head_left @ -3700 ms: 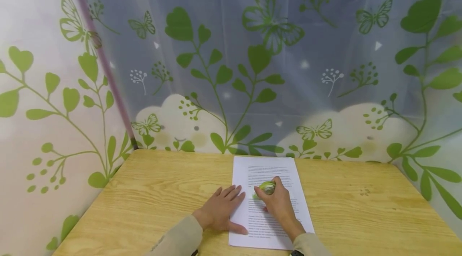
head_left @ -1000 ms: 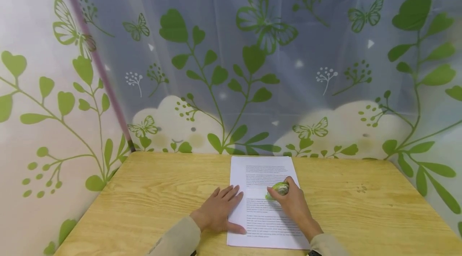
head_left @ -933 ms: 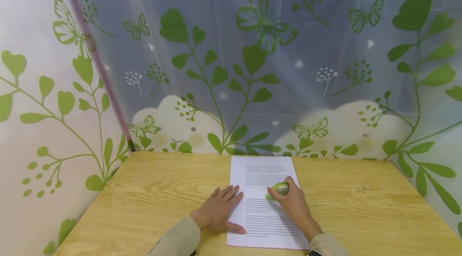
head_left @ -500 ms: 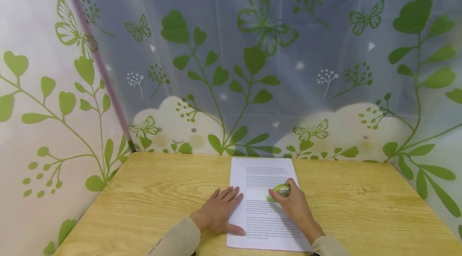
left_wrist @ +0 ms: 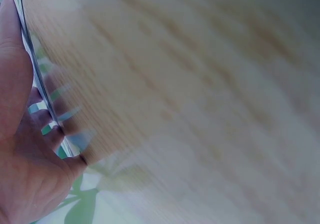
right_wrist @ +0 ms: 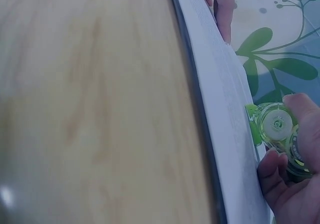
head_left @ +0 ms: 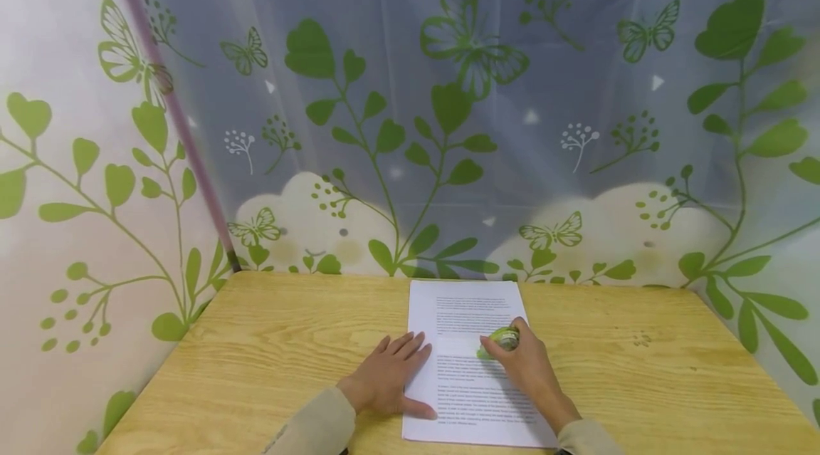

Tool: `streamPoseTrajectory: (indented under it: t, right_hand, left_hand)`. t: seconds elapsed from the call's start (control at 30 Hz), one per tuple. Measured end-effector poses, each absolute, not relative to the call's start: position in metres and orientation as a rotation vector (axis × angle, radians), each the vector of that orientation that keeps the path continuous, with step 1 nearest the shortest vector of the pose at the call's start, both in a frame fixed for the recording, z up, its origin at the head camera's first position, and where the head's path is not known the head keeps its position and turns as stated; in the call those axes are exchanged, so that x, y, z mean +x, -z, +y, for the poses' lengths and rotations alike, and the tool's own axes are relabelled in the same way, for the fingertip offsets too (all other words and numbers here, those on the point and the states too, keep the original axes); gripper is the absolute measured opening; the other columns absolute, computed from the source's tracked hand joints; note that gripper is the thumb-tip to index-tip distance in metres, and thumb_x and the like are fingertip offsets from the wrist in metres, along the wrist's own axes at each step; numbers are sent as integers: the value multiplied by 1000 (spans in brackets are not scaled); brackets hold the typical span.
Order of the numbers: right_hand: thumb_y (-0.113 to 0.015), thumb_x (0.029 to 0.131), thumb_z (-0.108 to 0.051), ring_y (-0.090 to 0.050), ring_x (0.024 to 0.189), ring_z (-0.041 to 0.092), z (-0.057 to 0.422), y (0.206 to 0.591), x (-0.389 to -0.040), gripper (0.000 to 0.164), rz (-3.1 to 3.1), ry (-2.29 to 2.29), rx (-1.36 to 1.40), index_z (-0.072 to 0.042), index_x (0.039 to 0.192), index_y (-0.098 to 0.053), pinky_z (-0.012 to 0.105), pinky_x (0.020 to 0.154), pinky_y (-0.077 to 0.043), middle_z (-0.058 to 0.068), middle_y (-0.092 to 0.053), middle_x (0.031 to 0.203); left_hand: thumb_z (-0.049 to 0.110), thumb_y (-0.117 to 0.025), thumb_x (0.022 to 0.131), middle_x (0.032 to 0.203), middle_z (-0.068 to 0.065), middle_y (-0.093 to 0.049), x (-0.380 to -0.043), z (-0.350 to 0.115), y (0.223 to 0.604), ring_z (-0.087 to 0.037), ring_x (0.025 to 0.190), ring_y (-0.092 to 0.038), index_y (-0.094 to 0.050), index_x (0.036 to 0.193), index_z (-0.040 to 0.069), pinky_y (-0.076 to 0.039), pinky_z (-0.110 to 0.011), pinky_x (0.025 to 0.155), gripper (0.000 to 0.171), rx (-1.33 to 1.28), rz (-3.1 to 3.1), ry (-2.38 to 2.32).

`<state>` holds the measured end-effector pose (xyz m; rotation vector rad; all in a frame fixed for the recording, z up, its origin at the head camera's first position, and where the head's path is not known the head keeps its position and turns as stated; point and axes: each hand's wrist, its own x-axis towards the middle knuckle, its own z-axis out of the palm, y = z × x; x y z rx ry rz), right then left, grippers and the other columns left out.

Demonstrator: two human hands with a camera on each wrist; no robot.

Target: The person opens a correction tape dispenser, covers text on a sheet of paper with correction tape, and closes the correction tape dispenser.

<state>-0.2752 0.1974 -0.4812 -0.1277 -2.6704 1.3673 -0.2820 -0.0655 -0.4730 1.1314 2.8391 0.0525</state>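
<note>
A stack of printed paper [head_left: 468, 405] lies on the wooden table, with a white gap between two blocks of text. My right hand [head_left: 532, 362] pinches a green correction tape dispenser [head_left: 502, 339], its tip down on the page near the top of the lower text block. In the right wrist view the clear green body of the correction tape [right_wrist: 277, 125] shows a round reel inside, between thumb and fingers. My left hand [head_left: 391, 373] rests flat with spread fingers on the left edge of the paper. The left wrist view shows this hand [left_wrist: 30, 149] beside the paper's edge.
The wooden table [head_left: 288, 341] stretches to both sides of the paper. Behind it hangs a curtain [head_left: 397, 120] printed with green leaves and butterflies. A small paw-like mark [head_left: 643, 339] is on the table at the right.
Since the oldest frame, my right hand has moved the correction tape rightward across the page; in the last half second it slid slightly further right. My left hand has stayed on the paper's left edge.
</note>
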Motion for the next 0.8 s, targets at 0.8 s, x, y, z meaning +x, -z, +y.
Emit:
streamPoseTrajectory:
  t: [0.8]
  right_hand:
    - [-74,83,-38,-54,44,16,207,481,-273,47,-2654,-1451,-205,-7,91,-41,27,43,-43,6,-60,76]
  left_hand:
    - [81,-45,76,155,-13,-24,-286,-69,484,-31,141,-21,-31,150,9,-20,-55,110,104,1204,2840,-135]
